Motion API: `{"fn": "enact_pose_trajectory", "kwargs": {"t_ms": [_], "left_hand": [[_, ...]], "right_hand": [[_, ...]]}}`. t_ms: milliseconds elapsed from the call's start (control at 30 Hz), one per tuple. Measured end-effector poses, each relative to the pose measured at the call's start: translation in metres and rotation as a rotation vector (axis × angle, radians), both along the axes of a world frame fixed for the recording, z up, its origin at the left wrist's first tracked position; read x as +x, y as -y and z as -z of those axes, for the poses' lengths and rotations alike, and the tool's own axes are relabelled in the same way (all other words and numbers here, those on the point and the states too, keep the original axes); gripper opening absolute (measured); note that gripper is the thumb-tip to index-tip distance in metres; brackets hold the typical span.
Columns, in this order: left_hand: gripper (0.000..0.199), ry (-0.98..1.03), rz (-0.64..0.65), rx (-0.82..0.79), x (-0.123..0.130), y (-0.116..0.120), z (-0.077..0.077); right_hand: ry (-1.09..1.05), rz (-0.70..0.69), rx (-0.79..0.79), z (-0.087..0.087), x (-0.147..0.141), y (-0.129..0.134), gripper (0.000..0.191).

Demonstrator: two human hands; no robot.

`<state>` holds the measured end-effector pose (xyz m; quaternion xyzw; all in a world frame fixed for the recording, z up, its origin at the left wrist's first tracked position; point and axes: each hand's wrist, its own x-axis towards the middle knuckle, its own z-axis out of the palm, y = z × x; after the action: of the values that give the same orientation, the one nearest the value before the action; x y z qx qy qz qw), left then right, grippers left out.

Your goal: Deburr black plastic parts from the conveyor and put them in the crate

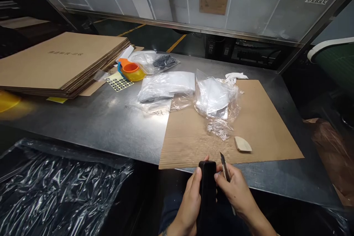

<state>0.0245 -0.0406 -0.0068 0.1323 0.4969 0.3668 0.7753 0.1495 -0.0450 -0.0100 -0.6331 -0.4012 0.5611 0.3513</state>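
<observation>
My left hand point(190, 199) is wrapped round a long black piece with rounded edges point(208, 191), held upright at the table's front edge; its exact kind does not show. In my right hand point(235, 188) is a utility knife point(225, 167), its blade tip pointing up and away from me. The right fingertips are close beside the black piece; whether they touch it I cannot tell. Beyond the knife, a pale wedge-shaped block point(243, 144) lies on the flat cardboard sheet point(265, 125). The lower part of the black piece runs out of view.
Clear plastic bags with white contents point(167, 84) lie mid-table, with a white glove point(235, 76) behind. Stacked cardboard point(49, 59), an orange and yellow cup-shaped item point(131, 69) and a sticker sheet point(119, 82) are at left. Black plastic sheeting point(61, 188) fills the lower left.
</observation>
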Motion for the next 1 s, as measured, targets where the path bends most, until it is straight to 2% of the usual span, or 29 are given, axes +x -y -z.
{"fn": "enact_pose_trajectory", "kwargs": {"t_ms": [200,333,533,633,733,833,1000], "left_hand": [[0.050,-0.092,-0.081,0.119,0.004,0.009,0.012],[0.061,0.034,-0.019,0.004,0.003,0.007,0.008],[0.049,0.348,0.130,-0.208,-0.002,-0.003,0.004],[0.056,0.334,0.153,-0.296,-0.003,-0.004,0.008],[0.067,0.279,0.198,-0.347,-0.001,-0.003,0.012],[0.067,0.294,0.217,-0.339,0.000,-0.003,0.014],[0.070,0.361,0.250,-0.380,-0.001,-0.005,0.014]], "right_hand": [[0.059,0.061,0.026,0.012,-0.004,-0.003,0.027],[0.033,0.070,0.025,0.014,-0.001,-0.005,0.039],[0.006,0.120,0.057,0.007,0.010,-0.007,0.041],[-0.047,0.009,0.042,0.001,0.011,-0.004,0.035],[0.007,-0.075,0.037,-0.001,0.009,-0.002,0.036],[0.095,-0.048,0.052,0.000,0.007,-0.002,0.029],[0.150,0.000,0.086,0.003,0.009,-0.009,0.039]]}}
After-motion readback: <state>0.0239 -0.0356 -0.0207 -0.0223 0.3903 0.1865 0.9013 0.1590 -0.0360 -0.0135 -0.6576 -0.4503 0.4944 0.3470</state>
